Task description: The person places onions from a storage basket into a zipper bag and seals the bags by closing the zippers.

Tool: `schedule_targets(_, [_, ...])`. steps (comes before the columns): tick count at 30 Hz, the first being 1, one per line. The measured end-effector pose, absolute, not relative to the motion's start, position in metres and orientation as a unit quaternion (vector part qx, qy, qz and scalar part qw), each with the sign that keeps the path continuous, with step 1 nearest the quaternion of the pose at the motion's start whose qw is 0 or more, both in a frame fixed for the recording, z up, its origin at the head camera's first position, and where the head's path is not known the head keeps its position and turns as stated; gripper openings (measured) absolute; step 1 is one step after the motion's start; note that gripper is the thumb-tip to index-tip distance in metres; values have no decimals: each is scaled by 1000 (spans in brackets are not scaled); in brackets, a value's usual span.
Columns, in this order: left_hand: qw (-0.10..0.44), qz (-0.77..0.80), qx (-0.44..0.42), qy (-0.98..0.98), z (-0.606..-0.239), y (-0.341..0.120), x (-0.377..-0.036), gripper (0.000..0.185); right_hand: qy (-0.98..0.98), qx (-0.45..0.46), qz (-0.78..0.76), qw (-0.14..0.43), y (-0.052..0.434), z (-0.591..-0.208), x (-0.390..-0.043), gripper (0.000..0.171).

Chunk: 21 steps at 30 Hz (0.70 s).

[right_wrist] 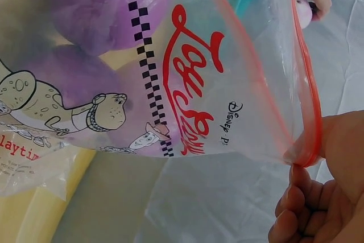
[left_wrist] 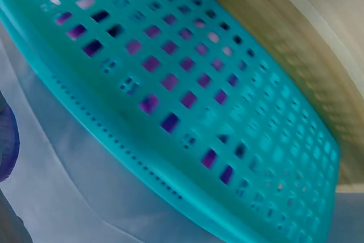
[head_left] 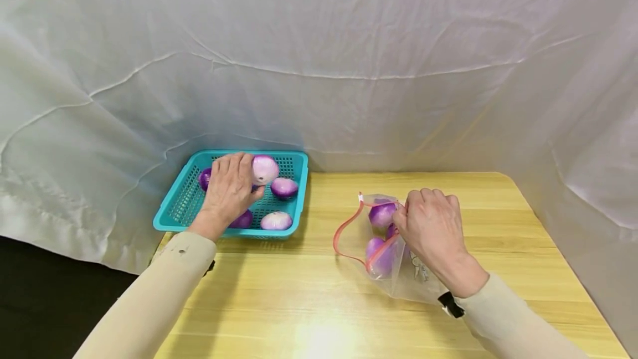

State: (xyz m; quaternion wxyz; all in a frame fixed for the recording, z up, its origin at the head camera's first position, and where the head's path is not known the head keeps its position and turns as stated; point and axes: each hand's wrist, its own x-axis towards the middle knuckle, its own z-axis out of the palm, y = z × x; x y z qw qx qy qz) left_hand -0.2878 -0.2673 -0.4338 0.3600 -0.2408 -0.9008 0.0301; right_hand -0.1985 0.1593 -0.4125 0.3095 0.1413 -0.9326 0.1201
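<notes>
My left hand holds a purple-and-white onion above the teal basket. Several more onions lie in that basket, among them a purple one and a paler one. On the right, my right hand pinches the red-edged rim of a clear zip bag between thumb and fingers. The bag's mouth gapes toward the basket, with purple onions inside. Printed cartoon figures and red lettering show on the bag in the right wrist view. The left wrist view shows mostly the basket's slotted side.
Both basket and bag are on a light wooden table. Pale grey cloth hangs behind the table and along its sides. A dark area lies beyond the table at lower left.
</notes>
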Motion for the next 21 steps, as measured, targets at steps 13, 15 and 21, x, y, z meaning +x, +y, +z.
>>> schedule_targets(13, [377,7,-249,-892,-434,-220,-276,82,-938,136,116,299,163,-403,-206,19])
schedule_targets(15, [382,1,-257,-888,-436,-211,-272,81,-935,138,120,303,164,-401,-207,19])
schedule_targets(21, [385,-19,-284,-878,-441,-186,-260,80,-928,143,130,317,163,-398,-209,20])
